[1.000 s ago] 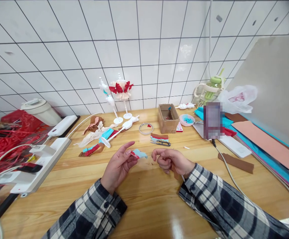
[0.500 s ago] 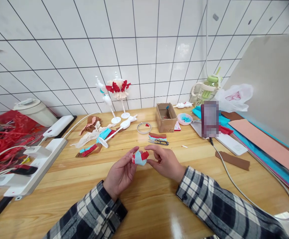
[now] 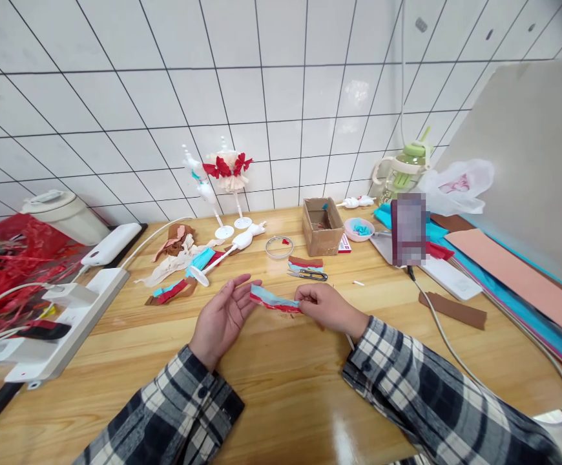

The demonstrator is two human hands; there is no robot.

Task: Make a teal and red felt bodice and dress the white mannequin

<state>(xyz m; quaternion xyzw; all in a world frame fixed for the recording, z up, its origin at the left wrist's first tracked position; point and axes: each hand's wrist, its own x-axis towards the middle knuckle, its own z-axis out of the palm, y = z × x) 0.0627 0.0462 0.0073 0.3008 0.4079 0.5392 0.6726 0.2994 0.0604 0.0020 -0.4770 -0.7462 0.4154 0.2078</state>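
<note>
A light blue and red strip (image 3: 274,301), thin and paper-like or cloth-like, stretches almost level over the table between my hands. My right hand (image 3: 327,309) pinches its right end between closed fingers. At the other end, my left hand (image 3: 223,316) is open, palm turned up and fingers extended; the strip's tip overlaps those fingers. Beyond my hands lie a pair of small thread snips (image 3: 310,275) and a short stack of brown, red and blue strips (image 3: 306,264).
A white doll stand (image 3: 232,250) lies over coloured scraps on the left. Two dressed stands are upright behind it. A cardboard box (image 3: 323,240), a pink bowl (image 3: 359,237) and a phone (image 3: 408,229) are farther right. A power strip (image 3: 75,323) flanks the left.
The bunched blue and red piece is now drawn out into a long strip. My left hand has moved slightly left and its fingers have opened from it; my right hand keeps hold.
</note>
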